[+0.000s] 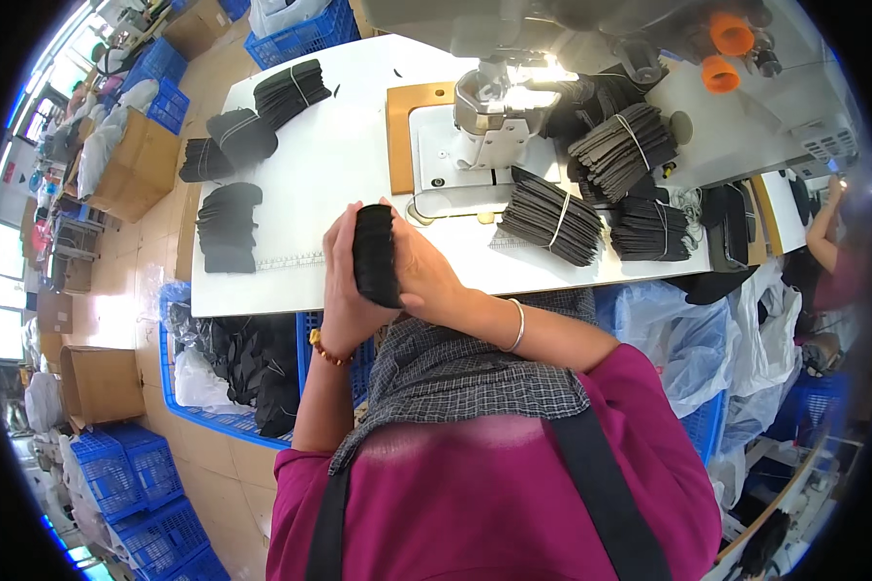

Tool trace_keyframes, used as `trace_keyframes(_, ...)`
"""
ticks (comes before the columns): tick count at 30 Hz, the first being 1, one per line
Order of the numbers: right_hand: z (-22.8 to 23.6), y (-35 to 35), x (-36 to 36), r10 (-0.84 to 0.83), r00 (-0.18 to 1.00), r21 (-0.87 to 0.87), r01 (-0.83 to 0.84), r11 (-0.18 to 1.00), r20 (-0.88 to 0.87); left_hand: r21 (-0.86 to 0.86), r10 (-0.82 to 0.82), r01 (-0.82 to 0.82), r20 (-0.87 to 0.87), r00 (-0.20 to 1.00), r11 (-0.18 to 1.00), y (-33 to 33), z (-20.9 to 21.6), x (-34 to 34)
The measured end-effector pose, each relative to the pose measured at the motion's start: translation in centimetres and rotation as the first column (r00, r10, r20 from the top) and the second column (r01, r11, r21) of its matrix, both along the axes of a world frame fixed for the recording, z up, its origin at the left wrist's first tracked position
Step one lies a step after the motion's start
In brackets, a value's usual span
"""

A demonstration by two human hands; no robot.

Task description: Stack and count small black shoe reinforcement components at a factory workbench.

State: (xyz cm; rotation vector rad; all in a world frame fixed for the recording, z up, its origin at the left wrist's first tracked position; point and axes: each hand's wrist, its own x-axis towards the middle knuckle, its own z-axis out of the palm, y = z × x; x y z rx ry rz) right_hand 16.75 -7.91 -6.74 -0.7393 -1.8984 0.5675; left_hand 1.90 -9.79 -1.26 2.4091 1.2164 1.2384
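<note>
Between my two hands is a thick stack of black fabric pieces (pixel 375 256), held over the front edge of the white table (pixel 310 165). My left hand (pixel 343 281) grips its left side, and my right hand (pixel 424 271) closes on its right side. Ahead of them stands a sewing machine (pixel 494 121) with a metal head and a pale bed plate. Bundles of dark pieces tied with string lie right of the machine, the nearest bundle (pixel 549 217) by its bed. A loose fanned stack (pixel 229 228) rests on the table's left side.
Tied dark bundles (pixel 293 94) lie at the far left of the table. Below its front edge, a blue crate (pixel 179 387) holds dark scraps and clear plastic. At the right, plastic bags (pixel 673 339) fill another crate. Orange knobs (pixel 730 34) sit on the machine's upper body.
</note>
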Motion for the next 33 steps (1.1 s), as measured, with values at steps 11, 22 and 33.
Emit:
trace_keyframes(11,8.5,-4.4,1.6,-0.17,0.958,-0.073,0.191,0.979,0.232,-0.457,0.391,0.629,0.885,0.252,0.63,-2.7,-1.8,-1.3)
trace_keyframes(22,7.3,-4.5,5.6,0.072,0.992,-0.644,-0.123,0.755,-0.105,-0.324,0.42,0.85,0.897,0.137,0.415,-6.5,-4.5,-1.0)
trace_keyframes(33,7.0,-4.7,5.0,-0.015,0.927,-0.704,-0.274,0.655,-0.375,-0.331,0.482,0.86,0.869,0.116,0.39,-6.4,-5.9,-3.5)
